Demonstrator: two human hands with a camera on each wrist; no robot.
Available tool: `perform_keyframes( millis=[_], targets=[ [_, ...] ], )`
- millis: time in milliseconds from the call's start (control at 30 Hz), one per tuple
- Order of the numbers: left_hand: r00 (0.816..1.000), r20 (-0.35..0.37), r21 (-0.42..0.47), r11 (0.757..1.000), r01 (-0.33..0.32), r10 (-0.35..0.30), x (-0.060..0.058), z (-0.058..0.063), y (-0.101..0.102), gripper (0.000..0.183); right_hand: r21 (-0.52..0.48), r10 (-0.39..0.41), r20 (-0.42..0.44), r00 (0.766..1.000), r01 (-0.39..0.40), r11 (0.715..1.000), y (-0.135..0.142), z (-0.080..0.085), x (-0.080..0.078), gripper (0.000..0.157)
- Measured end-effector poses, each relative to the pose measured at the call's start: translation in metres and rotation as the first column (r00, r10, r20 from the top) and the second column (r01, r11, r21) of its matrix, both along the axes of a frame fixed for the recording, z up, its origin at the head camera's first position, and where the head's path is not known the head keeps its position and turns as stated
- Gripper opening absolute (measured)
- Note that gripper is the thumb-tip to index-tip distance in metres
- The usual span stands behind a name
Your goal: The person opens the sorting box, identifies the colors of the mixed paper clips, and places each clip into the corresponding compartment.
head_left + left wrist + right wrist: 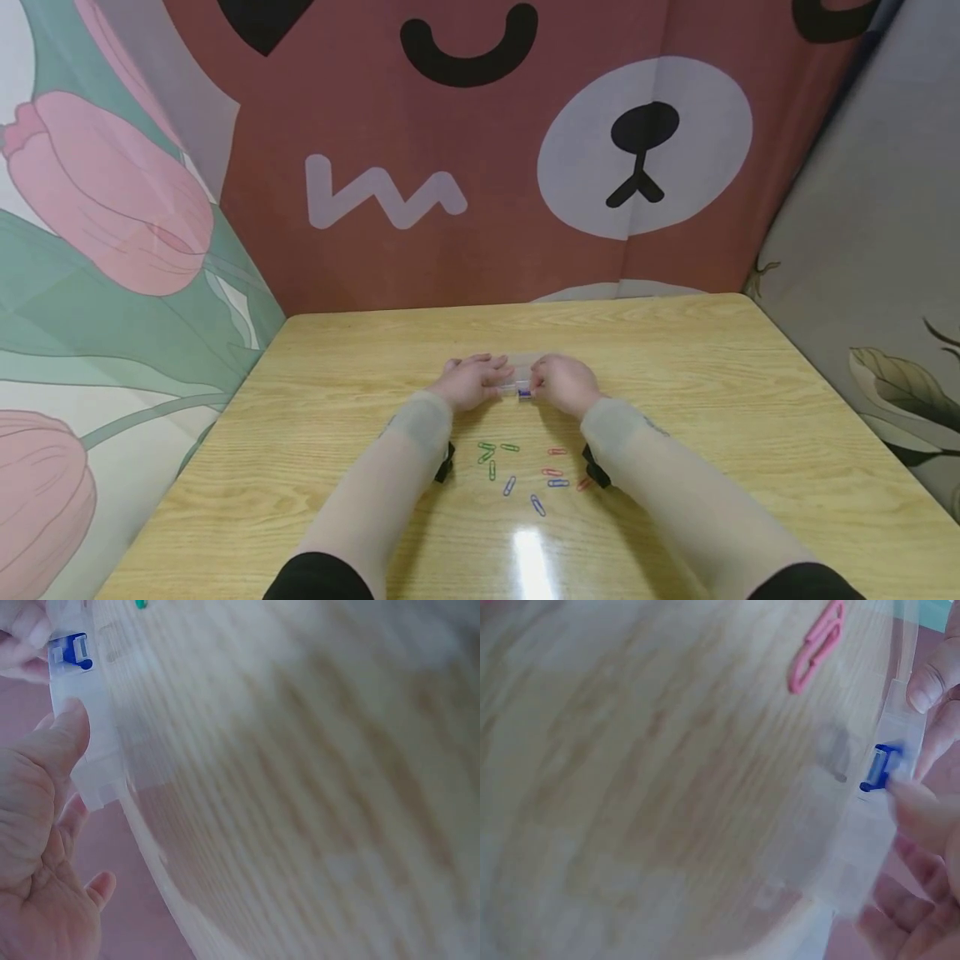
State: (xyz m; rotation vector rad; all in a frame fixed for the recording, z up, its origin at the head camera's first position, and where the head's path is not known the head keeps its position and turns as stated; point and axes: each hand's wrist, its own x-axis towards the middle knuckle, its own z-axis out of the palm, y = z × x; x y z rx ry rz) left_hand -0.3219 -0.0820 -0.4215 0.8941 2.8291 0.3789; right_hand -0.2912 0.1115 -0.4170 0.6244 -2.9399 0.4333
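Note:
A clear plastic box point(517, 385) with a blue latch point(879, 769) on its front lies between the hands towards the table's back. My left hand point(471, 383) holds the box's left part, its thumb point(69, 724) on the front face and fingers over the top. At the latch, my right hand point(564, 385) has its thumb point(922, 814) right by the blue piece, with the other fingers bent behind the box. The box's contents are hidden by the hands.
Nearer the body lie several loose paper clips: green ones point(510, 447) at left, blue ones point(537, 505) in front, and red-pink ones point(552, 472) at right. They rest on the wood-grain table point(285, 467). A printed cloth point(480, 258) hangs behind the table.

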Motion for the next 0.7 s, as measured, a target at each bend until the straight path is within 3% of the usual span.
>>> perform_keyframes(
  millis=[100, 200, 467, 533, 700],
  targets=[
    [1.0, -0.007, -0.007, 1.0, -0.003, 0.003, -0.001, 0.0, 0.0, 0.049, 0.053, 0.026, -0.017, 1.0, -0.025, 0.998, 0.0, -0.001, 0.001, 0.01],
    [1.0, -0.017, -0.013, 1.0, -0.001, 0.001, -0.002, 0.001, 0.001, 0.049, 0.034, 0.018, -0.013, 1.0, -0.017, 0.999, 0.002, 0.002, -0.002, 0.01],
    [1.0, 0.005, 0.009, 1.0, 0.009, -0.009, 0.001, -0.002, 0.003, 0.048, -0.119, 0.011, 0.166, 0.986, 0.009, 0.993, 0.015, 0.01, -0.006, 0.012],
    [1.0, -0.005, 0.003, 1.0, 0.01, -0.01, 0.0, -0.003, 0.002, 0.048, -0.124, 0.023, 0.168, 0.985, -0.002, 0.992, 0.019, 0.01, -0.007, 0.019],
    [1.0, -0.029, -0.04, 0.999, 0.004, -0.005, 0.0, -0.004, 0.0, 0.048, -0.024, 0.126, 0.075, 0.989, -0.124, 0.992, 0.027, 0.006, -0.009, 0.03]
  ],
)
